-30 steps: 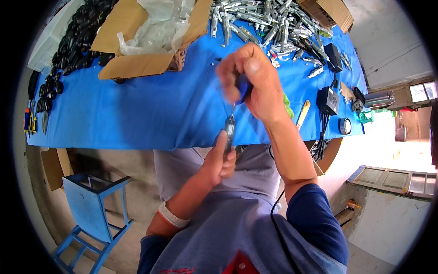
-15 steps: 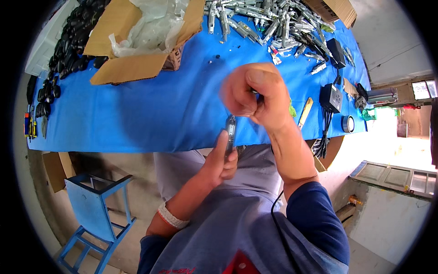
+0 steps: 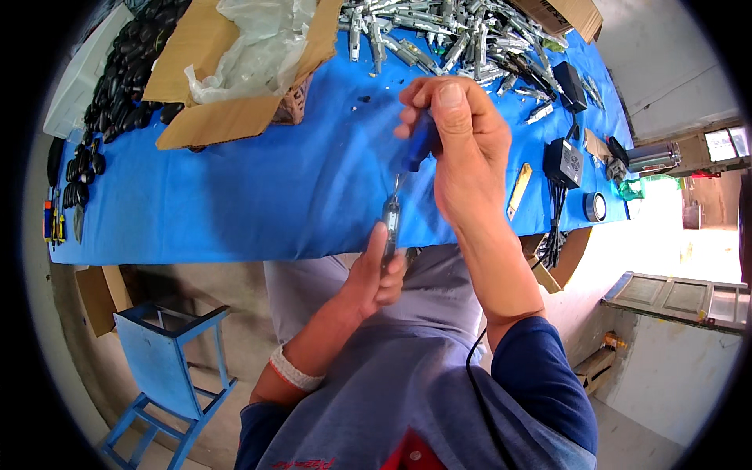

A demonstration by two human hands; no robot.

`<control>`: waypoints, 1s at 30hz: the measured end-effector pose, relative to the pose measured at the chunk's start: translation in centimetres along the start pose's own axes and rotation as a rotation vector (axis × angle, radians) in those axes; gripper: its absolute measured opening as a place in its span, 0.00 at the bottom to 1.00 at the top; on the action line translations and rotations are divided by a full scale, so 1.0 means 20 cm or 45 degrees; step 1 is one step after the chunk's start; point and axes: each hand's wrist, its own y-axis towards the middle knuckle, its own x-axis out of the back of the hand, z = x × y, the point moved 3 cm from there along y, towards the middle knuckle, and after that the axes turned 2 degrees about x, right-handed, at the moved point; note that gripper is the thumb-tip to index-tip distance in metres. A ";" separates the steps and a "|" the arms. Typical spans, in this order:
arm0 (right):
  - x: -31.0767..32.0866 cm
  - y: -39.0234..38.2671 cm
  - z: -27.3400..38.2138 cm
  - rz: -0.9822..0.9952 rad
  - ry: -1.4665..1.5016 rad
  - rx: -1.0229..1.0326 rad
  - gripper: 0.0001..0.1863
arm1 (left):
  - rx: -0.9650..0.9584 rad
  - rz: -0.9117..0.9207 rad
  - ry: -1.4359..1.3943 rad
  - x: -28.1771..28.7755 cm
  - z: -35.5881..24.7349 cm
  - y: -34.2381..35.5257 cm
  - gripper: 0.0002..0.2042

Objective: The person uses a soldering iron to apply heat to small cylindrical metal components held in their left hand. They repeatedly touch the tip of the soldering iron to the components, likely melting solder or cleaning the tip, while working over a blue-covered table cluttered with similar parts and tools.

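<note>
1. One grey metal part (image 3: 392, 219) sits pinched in the left hand (image 3: 370, 280) near the edge of the table (image 3: 180, 235), apparently for steadiness.
2. The right hand (image 3: 471, 149) curls around a blue screwdriver (image 3: 420, 146), shaft aimed at the part's far end.

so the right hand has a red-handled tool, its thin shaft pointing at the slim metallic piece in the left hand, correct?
Handle's blue, not red, per head view: right hand grips blue-handled tool, shaft toward slim metallic piece in left hand.
</note>
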 end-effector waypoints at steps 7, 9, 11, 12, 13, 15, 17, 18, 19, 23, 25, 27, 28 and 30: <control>-0.05 -0.04 -0.04 0.051 0.162 0.086 0.24 | 0.060 0.023 -0.012 -0.02 0.00 -0.01 0.32; -0.05 0.01 -0.03 0.282 0.163 -0.069 0.26 | 0.057 0.040 -0.021 -0.01 0.01 -0.01 0.32; -0.02 0.06 -0.05 0.667 0.427 -0.112 0.27 | 0.051 0.054 -0.025 -0.01 0.01 0.00 0.32; -0.02 0.07 -0.06 0.861 0.560 -0.133 0.28 | 0.046 0.050 -0.027 -0.01 0.01 0.00 0.32; -0.02 0.08 -0.06 0.856 0.591 -0.158 0.27 | 0.042 0.047 -0.029 -0.01 0.01 0.00 0.32; -0.03 0.08 -0.08 0.852 0.655 -0.208 0.25 | 0.036 0.032 -0.037 -0.01 0.01 -0.01 0.32; -0.03 0.09 -0.07 0.649 0.504 -0.141 0.23 | 0.031 0.026 -0.046 -0.01 0.00 -0.01 0.31; -0.03 0.09 -0.08 0.544 0.428 -0.111 0.21 | 0.035 0.029 -0.054 -0.01 0.00 -0.01 0.31; -0.03 0.06 -0.07 0.487 0.377 -0.061 0.19 | 0.040 0.032 -0.060 -0.01 0.00 0.00 0.31; -0.02 -0.01 -0.05 0.272 0.213 0.202 0.12 | 0.025 0.026 -0.040 -0.01 0.00 0.00 0.31; -0.01 -0.01 -0.03 0.241 0.061 0.322 0.10 | 0.017 -0.002 -0.034 -0.01 0.00 -0.01 0.31; 0.03 0.00 0.01 0.274 -0.190 0.403 0.11 | 0.022 0.009 -0.038 -0.01 0.00 -0.01 0.31; 0.05 0.01 0.03 0.274 -0.283 0.399 0.11 | 0.024 0.014 -0.042 0.00 0.00 -0.01 0.31; 0.08 0.02 0.08 0.273 -0.471 0.389 0.10 | 0.020 0.027 -0.041 -0.01 0.00 -0.01 0.31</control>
